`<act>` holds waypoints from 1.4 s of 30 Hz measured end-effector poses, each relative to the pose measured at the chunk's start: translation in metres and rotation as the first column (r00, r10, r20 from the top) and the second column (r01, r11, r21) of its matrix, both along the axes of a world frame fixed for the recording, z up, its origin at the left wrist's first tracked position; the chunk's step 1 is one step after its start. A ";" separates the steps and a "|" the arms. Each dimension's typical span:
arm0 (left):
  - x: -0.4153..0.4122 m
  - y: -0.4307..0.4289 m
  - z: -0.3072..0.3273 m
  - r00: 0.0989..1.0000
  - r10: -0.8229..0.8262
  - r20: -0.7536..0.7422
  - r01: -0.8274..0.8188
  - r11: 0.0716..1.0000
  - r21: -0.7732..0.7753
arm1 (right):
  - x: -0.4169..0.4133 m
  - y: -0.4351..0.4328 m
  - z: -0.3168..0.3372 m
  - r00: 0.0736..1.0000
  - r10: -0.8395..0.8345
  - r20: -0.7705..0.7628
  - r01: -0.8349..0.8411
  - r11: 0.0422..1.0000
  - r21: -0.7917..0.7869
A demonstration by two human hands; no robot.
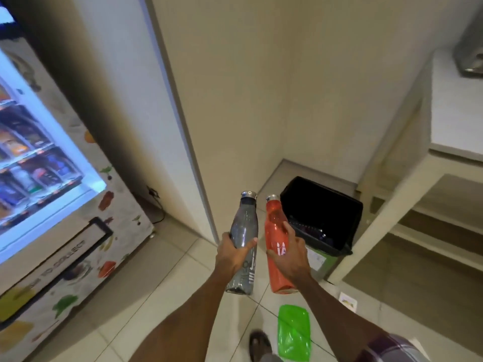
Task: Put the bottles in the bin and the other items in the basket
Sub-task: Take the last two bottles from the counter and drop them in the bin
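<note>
View down into a beige-walled corner with a pale tiled floor (156,283). The left hand (232,253) grips a grey bottle (244,226) and the right hand (290,254) grips a red bottle (275,231), both upright, side by side and slightly apart, held in the air near an open bin (313,186) lined in black. The bin stands in the corner beside cream open shelves (392,210). A lit vending machine (52,178) fills the left. A green plastic lid (294,333) lies on the floor below the right arm.

vending machine (52,178) lit, left | cable (160,218) beside it | open shelves (431,231) right | perhaps an appliance (470,48) on counter (457,121)
</note>
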State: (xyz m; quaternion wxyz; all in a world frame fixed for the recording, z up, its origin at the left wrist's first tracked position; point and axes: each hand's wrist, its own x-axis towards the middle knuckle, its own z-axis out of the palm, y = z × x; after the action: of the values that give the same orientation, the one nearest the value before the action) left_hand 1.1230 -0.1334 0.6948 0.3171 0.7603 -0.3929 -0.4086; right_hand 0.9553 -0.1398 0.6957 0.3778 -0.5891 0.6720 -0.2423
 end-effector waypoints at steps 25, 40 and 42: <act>-0.080 -0.316 -0.096 0.907 -0.411 -0.093 0.408 0.801 0.438 | -0.062 -0.254 -0.090 0.905 -0.402 -0.137 0.424 0.839 0.340; -0.170 -0.468 -0.236 0.759 -0.648 -0.066 0.532 0.558 0.637 | -0.130 -0.385 -0.241 0.884 -0.433 -0.177 0.447 0.669 0.593; -0.182 -0.481 -0.264 0.711 -0.702 -0.036 0.545 0.518 0.659 | -0.142 -0.400 -0.269 0.868 -0.466 -0.171 0.463 0.634 0.619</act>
State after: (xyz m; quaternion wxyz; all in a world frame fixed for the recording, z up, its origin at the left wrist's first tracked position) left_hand 0.9413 -0.6148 0.4309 -0.1729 0.6680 -0.5157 -0.5078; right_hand 0.8135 -0.5397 0.4266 0.4823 -0.2300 0.8407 -0.0878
